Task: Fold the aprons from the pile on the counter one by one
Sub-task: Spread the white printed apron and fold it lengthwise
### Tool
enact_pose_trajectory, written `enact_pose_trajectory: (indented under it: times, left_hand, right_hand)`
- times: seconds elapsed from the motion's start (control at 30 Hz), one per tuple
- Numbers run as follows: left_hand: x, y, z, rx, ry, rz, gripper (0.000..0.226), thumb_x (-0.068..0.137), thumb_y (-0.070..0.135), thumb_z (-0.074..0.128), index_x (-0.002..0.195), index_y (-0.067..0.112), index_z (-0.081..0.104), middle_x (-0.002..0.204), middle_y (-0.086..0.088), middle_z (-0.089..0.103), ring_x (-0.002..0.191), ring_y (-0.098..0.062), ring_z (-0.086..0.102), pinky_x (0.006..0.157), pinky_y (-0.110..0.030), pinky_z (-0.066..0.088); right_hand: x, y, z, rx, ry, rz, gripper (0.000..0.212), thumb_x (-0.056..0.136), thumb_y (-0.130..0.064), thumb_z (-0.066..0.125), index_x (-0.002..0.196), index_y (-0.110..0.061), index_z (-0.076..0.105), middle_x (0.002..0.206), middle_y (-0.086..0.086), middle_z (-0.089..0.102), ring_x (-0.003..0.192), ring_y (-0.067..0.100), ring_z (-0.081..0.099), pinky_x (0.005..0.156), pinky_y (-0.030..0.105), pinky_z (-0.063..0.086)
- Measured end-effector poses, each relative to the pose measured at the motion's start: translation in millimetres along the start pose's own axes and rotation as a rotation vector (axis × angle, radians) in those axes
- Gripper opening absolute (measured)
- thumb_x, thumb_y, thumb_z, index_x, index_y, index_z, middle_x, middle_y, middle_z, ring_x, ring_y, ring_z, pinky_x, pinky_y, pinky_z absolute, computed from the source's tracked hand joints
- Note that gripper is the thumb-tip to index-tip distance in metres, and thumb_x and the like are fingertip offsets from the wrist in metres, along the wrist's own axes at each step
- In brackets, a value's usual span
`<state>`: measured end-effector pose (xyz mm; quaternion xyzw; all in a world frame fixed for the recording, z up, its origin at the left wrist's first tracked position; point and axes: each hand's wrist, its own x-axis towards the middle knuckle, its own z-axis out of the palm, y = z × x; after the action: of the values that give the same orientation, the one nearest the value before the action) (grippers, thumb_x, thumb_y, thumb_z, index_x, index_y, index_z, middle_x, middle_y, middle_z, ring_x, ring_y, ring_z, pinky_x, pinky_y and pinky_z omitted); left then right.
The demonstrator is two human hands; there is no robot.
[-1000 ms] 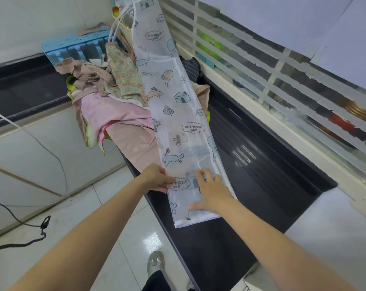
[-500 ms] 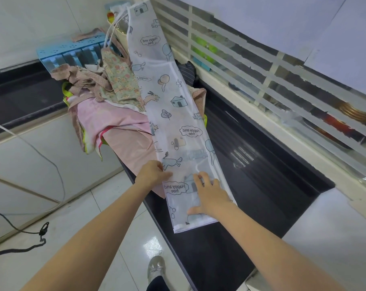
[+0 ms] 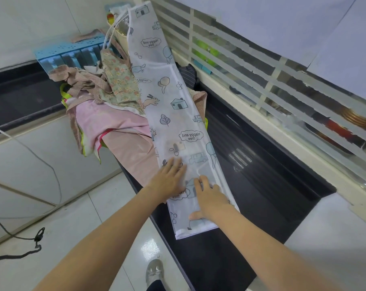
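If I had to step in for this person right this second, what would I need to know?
Left hand: flat on the white printed apron, fingers straight, pressing it down.
Right hand: flat on the same apron, nearer its close end.
The apron lies as a long narrow strip on the black counter, its far part draped over the pile.
Done: folded lengthwise.
Left: fold the strip up short, set it aside, then take the pile's aprons one by one.

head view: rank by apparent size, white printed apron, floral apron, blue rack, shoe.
1. white printed apron, the long folded strip
2. floral apron and blue rack: look alike, both partly hidden, not ranked
3. shoe, smallest though nearest the camera
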<state>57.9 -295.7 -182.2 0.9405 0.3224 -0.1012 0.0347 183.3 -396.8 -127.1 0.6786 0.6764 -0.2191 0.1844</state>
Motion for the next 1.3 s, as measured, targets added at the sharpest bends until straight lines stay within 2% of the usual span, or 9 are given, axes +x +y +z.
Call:
enact_pose_trajectory:
  times: [0.13,0.33,0.47,0.63,0.83,0.93,1.0,1.1,1.3]
  left_hand:
    - [-10.6,-10.9,-13.9,-0.074,-0.301,-0.296,0.100,0.085,0.067,0.041,0.148,0.014,-0.015,0.151,-0.026,-0.022,0.141,-0.042,-0.015,0.116,-0.045,-0.001]
    - [-9.8,-12.2,-15.0,-0.142,-0.306,-0.343,0.103,0.084,0.067,0.042,0.147,0.015,-0.020,0.149,-0.027,-0.027,0.140,-0.043,-0.019,0.115,-0.045,-0.005]
    - [-13.9,-12.9,-7.0,-0.064,-0.260,-0.351,0.104,0.083,0.070,0.037,0.147,0.009,-0.018,0.150,-0.028,-0.023,0.141,-0.041,-0.016,0.116,-0.043,-0.003]
    - [-18.2,-15.0,1.5,-0.048,-0.227,-0.364,0.106,0.082,0.073,0.031,0.146,0.004,-0.017,0.151,-0.024,-0.022,0.143,-0.035,-0.016,0.118,-0.041,-0.003]
    - [-24.7,-11.4,1.1,-0.069,-0.200,-0.425,0.103,0.083,0.073,0.031,0.148,0.007,-0.014,0.154,-0.018,-0.019,0.144,-0.031,-0.012,0.118,-0.042,-0.002]
    - [-31.7,-6.1,2.3,-0.037,-0.036,-0.422,0.094,0.082,0.070,0.029,0.147,0.001,0.024,0.155,-0.017,0.016,0.142,-0.034,0.019,0.113,-0.045,0.019]
    - [-40.6,-3.0,12.6,0.048,0.107,-0.253,0.065,0.082,0.051,0.049,0.121,-0.001,0.058,0.131,-0.016,0.050,0.114,-0.033,0.047,0.091,-0.043,0.039]
    - [-61.3,1.4,23.9,0.092,0.314,-0.038,0.051,0.061,0.014,0.077,0.104,0.007,0.050,0.102,-0.009,0.051,0.086,-0.024,0.051,0.069,-0.033,0.045]
    - [-67.9,-11.1,23.4,0.004,0.297,0.087,0.066,0.048,0.013,0.090,0.099,0.015,0.048,0.078,0.000,0.059,0.062,-0.016,0.056,0.050,-0.024,0.049]
  right_hand:
    - [4.3,-1.5,2.2,-0.003,-0.013,0.006,0.112,0.079,-0.057,0.064,0.149,-0.004,-0.006,0.154,0.014,-0.002,0.125,0.035,0.035,0.100,0.038,0.036]
    - [31.7,-3.6,-12.1,-0.050,0.123,-0.097,0.088,0.081,-0.057,0.061,0.144,-0.008,0.023,0.154,0.011,0.006,0.138,0.032,0.015,0.109,0.044,0.028]
    - [57.4,7.8,-19.5,0.012,0.091,-0.161,0.069,0.099,-0.049,0.033,0.152,-0.020,0.001,0.158,-0.003,-0.015,0.146,0.020,-0.013,0.116,0.047,0.000]
    - [69.2,40.1,-11.7,0.052,0.092,0.107,0.056,0.103,-0.041,0.012,0.147,-0.029,-0.019,0.154,-0.002,-0.028,0.144,0.025,-0.020,0.116,0.046,-0.006]
    - [36.4,39.6,7.3,-0.413,0.286,-0.308,0.076,0.065,-0.031,0.080,0.134,-0.013,0.053,0.137,0.011,0.052,0.119,0.032,0.054,0.093,0.048,0.047]
    - [12.9,67.0,18.4,-0.415,0.164,-0.216,0.093,0.083,-0.007,0.060,0.152,-0.020,-0.001,0.155,0.014,0.012,0.134,0.033,0.028,0.102,0.043,0.035]
    - [1.1,84.2,17.9,-0.454,0.111,-0.200,0.098,0.086,0.002,0.053,0.149,-0.027,-0.016,0.158,0.008,-0.004,0.139,0.032,0.015,0.105,0.042,0.030]
    - [-11.1,100.2,13.9,-0.508,0.120,-0.234,0.102,0.087,0.003,0.055,0.146,-0.027,-0.022,0.159,0.007,-0.010,0.144,0.032,0.007,0.112,0.046,0.022]
    - [-23.1,112.1,34.4,-0.461,0.305,-0.535,0.077,0.053,-0.034,0.083,0.124,-0.017,0.060,0.127,0.000,0.059,0.108,0.021,0.060,0.086,0.036,0.053]
